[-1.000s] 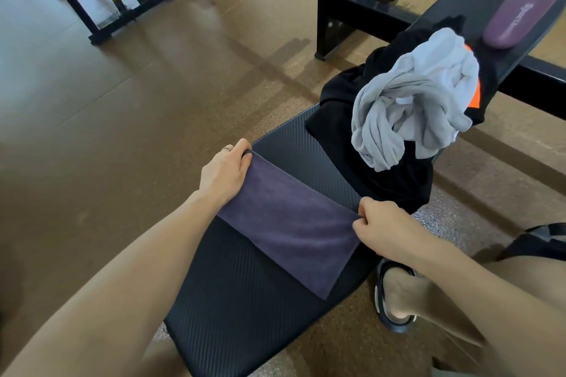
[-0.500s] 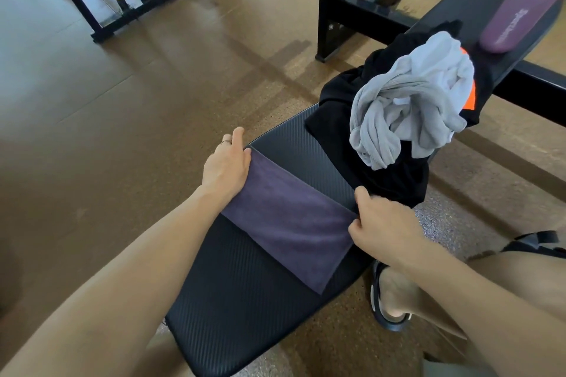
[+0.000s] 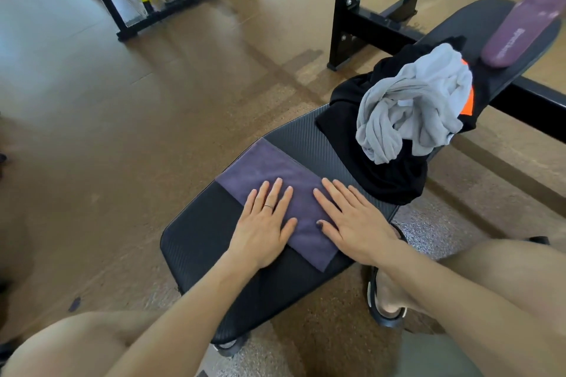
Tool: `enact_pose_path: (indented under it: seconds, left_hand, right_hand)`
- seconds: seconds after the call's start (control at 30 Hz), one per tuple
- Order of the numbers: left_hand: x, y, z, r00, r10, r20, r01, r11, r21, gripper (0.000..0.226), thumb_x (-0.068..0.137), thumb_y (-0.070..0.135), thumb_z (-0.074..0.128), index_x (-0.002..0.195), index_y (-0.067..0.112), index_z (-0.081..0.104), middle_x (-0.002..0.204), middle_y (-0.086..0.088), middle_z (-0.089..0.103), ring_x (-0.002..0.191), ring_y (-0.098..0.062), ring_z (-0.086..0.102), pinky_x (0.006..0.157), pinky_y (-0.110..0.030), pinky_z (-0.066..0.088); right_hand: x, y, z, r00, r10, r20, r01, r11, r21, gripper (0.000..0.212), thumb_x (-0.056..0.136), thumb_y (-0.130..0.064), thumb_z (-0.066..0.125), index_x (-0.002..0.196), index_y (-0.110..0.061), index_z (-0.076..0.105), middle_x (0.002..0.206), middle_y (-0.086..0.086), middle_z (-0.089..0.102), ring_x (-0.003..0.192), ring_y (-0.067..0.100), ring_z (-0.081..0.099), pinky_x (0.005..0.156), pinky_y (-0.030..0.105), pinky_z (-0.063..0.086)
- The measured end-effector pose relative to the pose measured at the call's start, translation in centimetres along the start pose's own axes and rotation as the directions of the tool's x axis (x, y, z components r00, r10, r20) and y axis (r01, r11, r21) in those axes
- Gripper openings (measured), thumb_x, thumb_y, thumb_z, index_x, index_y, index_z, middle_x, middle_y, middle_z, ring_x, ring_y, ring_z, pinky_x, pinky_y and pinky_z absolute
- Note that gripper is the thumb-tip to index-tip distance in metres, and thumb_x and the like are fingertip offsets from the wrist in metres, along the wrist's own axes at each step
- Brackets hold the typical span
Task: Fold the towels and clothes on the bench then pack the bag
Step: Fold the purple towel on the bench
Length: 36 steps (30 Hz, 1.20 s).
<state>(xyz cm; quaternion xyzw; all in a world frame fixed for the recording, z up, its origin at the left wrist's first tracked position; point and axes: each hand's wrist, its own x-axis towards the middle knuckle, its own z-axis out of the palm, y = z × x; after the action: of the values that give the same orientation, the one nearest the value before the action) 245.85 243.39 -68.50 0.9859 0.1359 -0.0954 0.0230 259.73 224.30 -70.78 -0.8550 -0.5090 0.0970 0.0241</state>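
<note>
Purple towel: a folded purple towel (image 3: 275, 190) lies flat across the near part of the black tabletop (image 3: 196, 242), set at a slant, with one corner pointing toward the person and the far end reaching the tabletop's left edge.
Left grip: the left hand (image 3: 264, 225) lies palm down, fingers straight and slightly spread, a ring on one finger; the fingers and thumb rest on the towel's left half while the heel of the hand sits on bare tabletop.
Right grip: the right hand (image 3: 355, 222) also lies flat, released, fingers straight; fingers and thumb press the towel's right part, and the outer side of the hand lies on the tabletop beside it.
Towel against the grips: the towel sits under both sets of fingers and shows as a bare strip between the two hands, which are close together but not touching; most of its far half is uncovered.
Unfolded heap: farther along the tabletop, apart from the towel, a black garment (image 3: 376, 162) lies crumpled and hangs over the right edge, with a bunched grey garment (image 3: 413, 104) on top and an orange patch (image 3: 467, 101) showing behind the grey.
Far end: a mauve bottle (image 3: 520, 27) lies on the tabletop beyond the heap.
Around: brown floor (image 3: 122, 131), a black steel frame (image 3: 349, 9) behind, the person's foot in a black sandal (image 3: 384, 303) below the tabletop's right edge.
</note>
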Motion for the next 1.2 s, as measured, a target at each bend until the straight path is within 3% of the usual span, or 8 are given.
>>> enact_pose_path:
  seconds: [0.17,0.27,0.47,0.63,0.87,1.0,1.1,1.2]
  left_hand:
    - [-3.7,0.6,0.1,0.996,0.083,0.036,-0.084,0.996,0.016,0.071,0.102,0.064,0.014,0.160,0.031,-0.012,0.167,-0.001,-0.019,0.155,-0.021,-0.016,0.127,-0.043,-0.004]
    - [-4.9,0.6,0.2,0.992,0.089,0.089,-0.090,0.996,0.011,0.080,0.099,0.072,0.018,0.160,0.031,-0.014,0.166,-0.003,-0.023,0.154,-0.021,-0.021,0.126,-0.043,-0.007]
    - [-7.7,5.0,0.4,0.959,0.279,0.041,-0.281,0.959,0.048,0.095,0.091,0.071,0.043,0.162,0.016,0.012,0.169,-0.012,0.007,0.156,-0.029,0.005,0.126,-0.044,0.000]
    - [-9.3,7.3,1.6,0.980,0.199,-0.001,-0.196,0.966,0.166,0.060,0.079,0.038,0.078,0.130,0.011,0.063,0.141,-0.016,0.059,0.133,-0.031,0.055,0.116,-0.045,0.020]
    - [-10.5,5.5,2.6,0.921,0.368,-0.128,-0.332,0.913,0.237,0.030,0.093,0.023,0.065,0.121,0.014,0.058,0.138,-0.019,0.059,0.133,-0.035,0.054,0.115,-0.046,0.041]
    - [-11.3,3.9,2.3,0.863,0.465,-0.197,-0.410,0.872,0.266,0.026,0.095,0.018,0.055,0.120,0.012,0.060,0.137,-0.017,0.062,0.131,-0.031,0.057,0.113,-0.041,0.044]
    - [-11.8,2.7,2.0,0.861,0.470,-0.196,-0.436,0.879,0.193,0.031,0.098,0.016,0.041,0.120,0.012,0.061,0.136,-0.012,0.064,0.128,-0.024,0.060,0.111,-0.036,0.046]
    - [-12.2,1.6,2.1,0.853,0.476,-0.212,-0.456,0.879,0.139,0.021,0.098,0.018,0.056,0.117,0.013,0.064,0.130,-0.006,0.068,0.123,-0.016,0.064,0.112,-0.030,0.042]
  right_hand:
    - [-0.5,-0.9,-1.0,0.997,0.080,0.012,-0.081,0.993,0.090,0.069,0.101,-0.057,0.023,0.161,-0.027,0.010,0.169,0.006,0.006,0.155,0.025,0.009,0.126,0.037,0.008]
    - [-0.9,-1.2,-2.0,0.990,0.142,-0.021,-0.137,0.980,0.144,0.069,0.096,-0.059,0.019,0.158,-0.030,0.026,0.164,0.007,0.027,0.149,0.027,0.026,0.121,0.040,0.026]
    - [-2.6,-1.4,-2.4,0.986,0.166,-0.032,-0.162,0.981,0.109,0.051,0.101,-0.034,0.044,0.151,-0.021,0.042,0.147,0.007,0.045,0.127,0.029,0.045,0.101,0.041,0.046]
    - [-5.2,-3.3,-2.3,0.982,0.188,0.024,-0.190,0.978,0.086,0.056,0.104,-0.037,0.036,0.157,-0.018,0.027,0.155,0.009,0.032,0.132,0.028,0.037,0.105,0.039,0.040]
    - [-8.4,-4.6,-2.8,0.981,0.157,0.117,-0.167,0.982,0.085,0.077,0.096,-0.051,0.042,0.159,-0.017,0.014,0.159,0.011,0.017,0.141,0.030,0.026,0.113,0.041,0.031]
    - [-9.1,-3.8,-2.5,0.988,-0.004,0.158,0.015,0.998,-0.068,0.100,0.084,-0.040,0.062,0.161,-0.017,0.003,0.167,0.012,-0.007,0.154,0.033,-0.002,0.125,0.046,0.004]
    - [-8.9,-3.5,-2.0,0.986,-0.143,0.088,0.154,0.979,-0.136,0.105,0.067,-0.019,0.084,0.157,-0.016,0.030,0.164,0.013,0.023,0.151,0.033,0.025,0.121,0.047,0.020]
    - [-8.3,-3.3,-1.7,0.963,-0.267,0.026,0.268,0.955,-0.125,0.094,0.052,-0.015,0.090,0.140,-0.015,0.057,0.146,0.008,0.055,0.135,0.027,0.052,0.112,0.044,0.042]
